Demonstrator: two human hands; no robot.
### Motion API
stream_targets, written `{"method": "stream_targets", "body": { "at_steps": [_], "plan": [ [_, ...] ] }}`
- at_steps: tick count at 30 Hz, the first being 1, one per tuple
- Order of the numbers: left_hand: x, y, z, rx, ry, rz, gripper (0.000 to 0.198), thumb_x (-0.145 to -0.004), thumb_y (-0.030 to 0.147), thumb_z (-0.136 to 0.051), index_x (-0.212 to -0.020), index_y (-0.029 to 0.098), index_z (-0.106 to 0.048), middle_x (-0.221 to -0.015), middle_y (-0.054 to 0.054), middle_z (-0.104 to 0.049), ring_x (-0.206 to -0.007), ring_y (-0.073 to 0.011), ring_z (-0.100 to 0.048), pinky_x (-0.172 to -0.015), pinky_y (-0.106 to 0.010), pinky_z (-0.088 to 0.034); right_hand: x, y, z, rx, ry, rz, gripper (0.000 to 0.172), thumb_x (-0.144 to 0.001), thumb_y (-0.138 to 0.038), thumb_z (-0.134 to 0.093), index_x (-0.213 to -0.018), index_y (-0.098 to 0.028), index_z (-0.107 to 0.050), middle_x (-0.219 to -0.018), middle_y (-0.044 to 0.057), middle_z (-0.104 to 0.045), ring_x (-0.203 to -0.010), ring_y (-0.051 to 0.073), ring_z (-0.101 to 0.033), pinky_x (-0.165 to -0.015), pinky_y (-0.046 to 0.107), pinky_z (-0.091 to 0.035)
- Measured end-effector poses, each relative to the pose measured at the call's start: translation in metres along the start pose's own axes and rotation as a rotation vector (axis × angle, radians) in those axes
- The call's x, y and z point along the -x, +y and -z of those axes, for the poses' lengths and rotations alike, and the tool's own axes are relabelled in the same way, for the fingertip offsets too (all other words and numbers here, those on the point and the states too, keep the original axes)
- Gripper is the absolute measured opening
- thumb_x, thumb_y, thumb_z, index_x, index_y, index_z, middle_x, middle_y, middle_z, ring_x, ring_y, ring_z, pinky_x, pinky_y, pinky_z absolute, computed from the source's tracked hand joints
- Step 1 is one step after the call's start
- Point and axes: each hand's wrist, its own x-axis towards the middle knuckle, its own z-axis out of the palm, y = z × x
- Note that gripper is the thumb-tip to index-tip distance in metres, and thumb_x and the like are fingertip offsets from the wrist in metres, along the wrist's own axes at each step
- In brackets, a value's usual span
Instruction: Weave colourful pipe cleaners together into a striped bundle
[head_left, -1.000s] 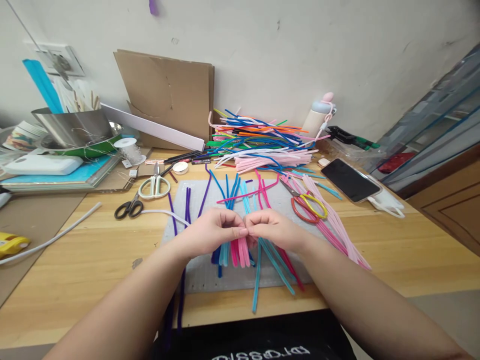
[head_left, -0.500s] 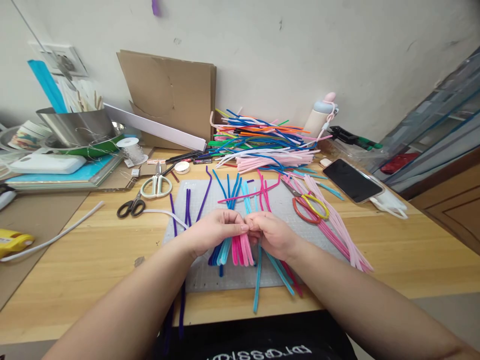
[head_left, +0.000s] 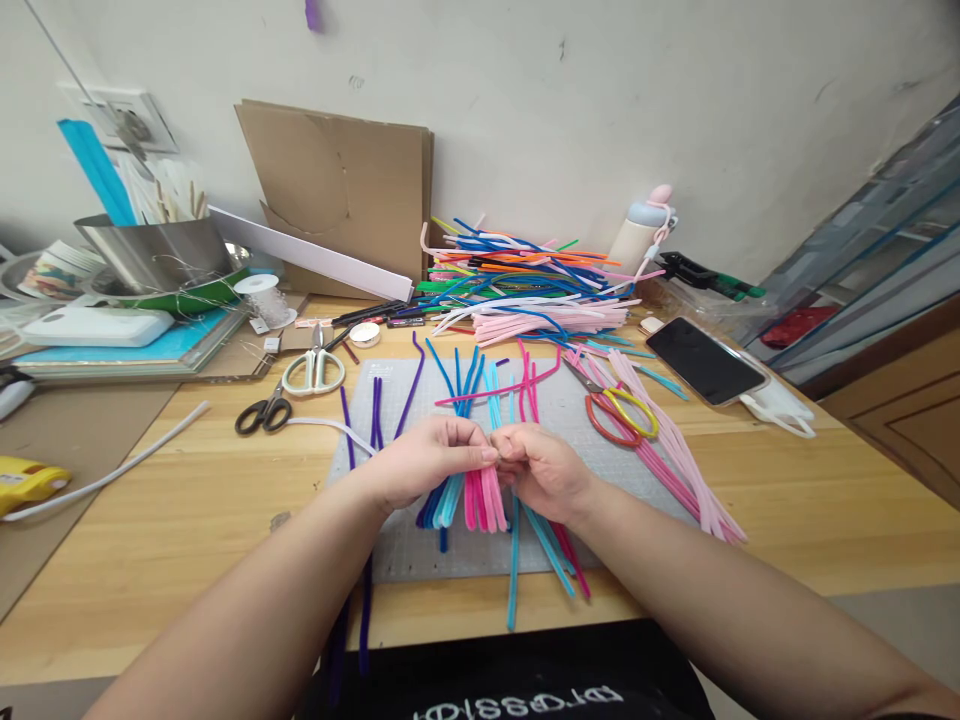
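Note:
My left hand (head_left: 427, 465) and my right hand (head_left: 544, 470) meet over a grey cutting mat (head_left: 420, 555), fingers pinched together. Between them they grip a bunch of folded pipe cleaners (head_left: 476, 500) in dark blue, light blue and pink, whose looped ends hang below my fingers. Long light blue and pink stems (head_left: 514, 570) trail from under my right hand toward the table's near edge. Purple pipe cleaners (head_left: 375, 410) lie on the mat to the left of my left hand.
A big heap of coloured pipe cleaners (head_left: 525, 285) lies at the back by a cardboard sheet (head_left: 337, 190). Red-and-yellow scissors (head_left: 619, 415) and a black phone (head_left: 701, 360) are to the right. White scissors (head_left: 315, 370), black scissors (head_left: 262, 415) and a metal bowl (head_left: 154, 255) are to the left.
My hands have stayed together on the bunch with only small finger shifts. The looped ends fanned out a little and the trailing stems swung slightly left.

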Motion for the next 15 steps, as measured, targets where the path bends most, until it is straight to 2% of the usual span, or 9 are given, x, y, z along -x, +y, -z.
{"method": "stream_targets", "body": {
  "at_steps": [10,12,15],
  "plan": [
    [0.001,0.002,0.000,-0.066,0.003,-0.030,0.022,-0.075,0.032,-0.063,-0.066,0.013,-0.055,-0.064,0.002,-0.055,-0.060,-0.0082,-0.050,-0.064,-0.022,-0.041,-0.001,-0.002,0.002,0.075,-0.056,0.027,0.021,-0.053,-0.018,-0.046,-0.045,-0.019,-0.027,-0.044,-0.006,-0.024,-0.042,0.008,-0.023,-0.043,0.023,-0.022],
    [0.002,0.005,0.000,-0.164,0.019,-0.050,0.022,-0.076,0.034,-0.062,-0.069,0.013,-0.057,-0.066,0.001,-0.057,-0.062,-0.0094,-0.051,-0.063,-0.023,-0.041,0.001,-0.006,0.005,0.218,-0.091,0.092,0.019,-0.058,-0.019,-0.046,-0.046,-0.020,-0.031,-0.046,-0.006,-0.027,-0.045,0.009,-0.027,-0.045,0.024,-0.024],
    [0.004,0.011,0.001,-0.430,0.058,-0.106,0.022,-0.073,0.036,-0.064,-0.077,0.014,-0.062,-0.071,0.000,-0.060,-0.065,-0.0116,-0.052,-0.062,-0.023,-0.040,0.006,-0.020,0.010,0.622,-0.119,0.343,0.024,-0.068,-0.019,-0.046,-0.047,-0.019,-0.033,-0.050,-0.003,-0.034,-0.050,0.011,-0.033,-0.051,0.026,-0.026]
  ]
}}
